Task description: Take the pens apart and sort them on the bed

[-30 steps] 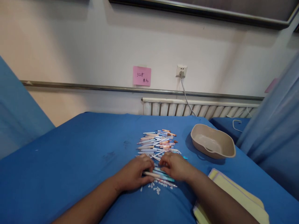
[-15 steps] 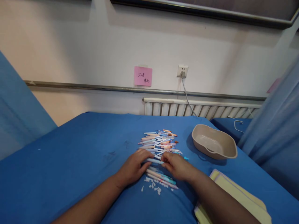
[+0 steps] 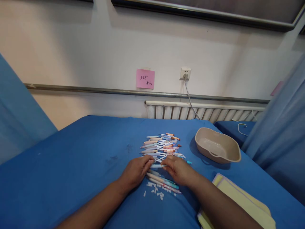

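A heap of pens [image 3: 160, 145] in pale blue, white and orange lies on the blue cloth [image 3: 83, 165]. My left hand [image 3: 135, 171] and my right hand [image 3: 177, 168] meet at the near edge of the heap. Both pinch the same light blue pen [image 3: 157, 165], one hand at each end, fingers closed. Below the hands lie a few more pens [image 3: 162, 183] side by side. Several small white caps [image 3: 156, 190] are scattered just in front of them.
A beige oval basin [image 3: 218, 148] stands to the right of the heap. A folded yellow and white cloth [image 3: 240, 200] lies at the near right. Behind are a wall with a pink note [image 3: 145, 79], a socket [image 3: 185, 73] and a radiator [image 3: 202, 111]. Blue curtains hang at both sides.
Both hands moved up from the near row of pens to the heap's edge and now pinch a light blue pen between them.
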Available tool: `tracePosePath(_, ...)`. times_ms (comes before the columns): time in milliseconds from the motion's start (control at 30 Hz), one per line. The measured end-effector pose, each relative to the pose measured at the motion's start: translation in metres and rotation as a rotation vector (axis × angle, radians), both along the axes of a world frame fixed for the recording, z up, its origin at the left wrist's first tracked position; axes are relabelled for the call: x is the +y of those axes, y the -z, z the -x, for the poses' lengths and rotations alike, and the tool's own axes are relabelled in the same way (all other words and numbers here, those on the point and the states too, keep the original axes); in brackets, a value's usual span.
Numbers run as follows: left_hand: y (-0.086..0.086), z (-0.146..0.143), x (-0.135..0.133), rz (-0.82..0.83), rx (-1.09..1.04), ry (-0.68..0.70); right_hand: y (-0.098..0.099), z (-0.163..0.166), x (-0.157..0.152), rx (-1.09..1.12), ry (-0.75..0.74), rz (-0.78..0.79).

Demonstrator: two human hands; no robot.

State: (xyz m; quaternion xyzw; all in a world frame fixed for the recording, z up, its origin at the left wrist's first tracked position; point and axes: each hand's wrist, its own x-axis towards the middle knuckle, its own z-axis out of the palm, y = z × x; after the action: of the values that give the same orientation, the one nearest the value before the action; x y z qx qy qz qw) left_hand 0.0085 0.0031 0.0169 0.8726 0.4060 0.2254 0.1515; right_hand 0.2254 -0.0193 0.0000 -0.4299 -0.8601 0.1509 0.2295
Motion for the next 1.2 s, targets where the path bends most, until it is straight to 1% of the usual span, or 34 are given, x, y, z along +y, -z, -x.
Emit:
tracePosePath(67, -0.002, -0.001, -0.002, -0.044, -0.050, 0.042, -0.001, 0.001, -0.001, -0.019, 0.018, -0.011)
tracePosePath(133, -0.003, -0.001, -0.004, -0.083, -0.073, 0.129, -0.002, 0.001, -0.002, -0.026, 0.028, -0.016)
tracePosePath(200, -0.003, -0.001, -0.005, -0.063, -0.048, 0.165, -0.003, 0.000, -0.002, -0.035, 0.024, -0.015)
tracePosePath(267, -0.002, 0.002, -0.001, -0.016, 0.002, 0.119, -0.004, -0.003, 0.000, -0.057, 0.032, -0.008)
tracePosePath(367, 0.003, 0.009, 0.009, 0.037, 0.065, -0.029, -0.005, -0.010, 0.004, -0.092, 0.063, 0.012)
tracePosePath(433, 0.006, 0.012, 0.014, 0.047, 0.064, -0.107, -0.004, -0.013, 0.005, -0.089, 0.076, 0.023)
tracePosePath(467, 0.008, 0.013, 0.016, 0.046, 0.051, -0.118, -0.004, -0.013, 0.005, -0.078, 0.080, 0.028)
tracePosePath(500, 0.010, 0.013, 0.016, 0.041, 0.034, -0.110, -0.003, -0.012, 0.005, -0.060, 0.087, 0.028)
tracePosePath(633, 0.013, 0.005, 0.009, 0.005, -0.024, -0.008, -0.004, -0.003, 0.001, 0.014, 0.097, 0.012)
tracePosePath(867, 0.005, -0.003, -0.002, -0.028, -0.051, 0.131, -0.003, 0.000, -0.002, 0.029, 0.046, 0.040)
tracePosePath(1000, 0.005, -0.007, -0.005, -0.042, -0.063, 0.205, -0.001, 0.006, -0.006, 0.060, 0.029, 0.081)
tracePosePath(1100, 0.007, -0.012, -0.007, -0.040, -0.028, 0.216, -0.002, 0.011, -0.011, 0.093, 0.015, 0.099)
tracePosePath(1200, 0.007, -0.011, -0.007, -0.047, -0.004, 0.189, -0.006, 0.010, -0.012, 0.080, 0.033, 0.088)
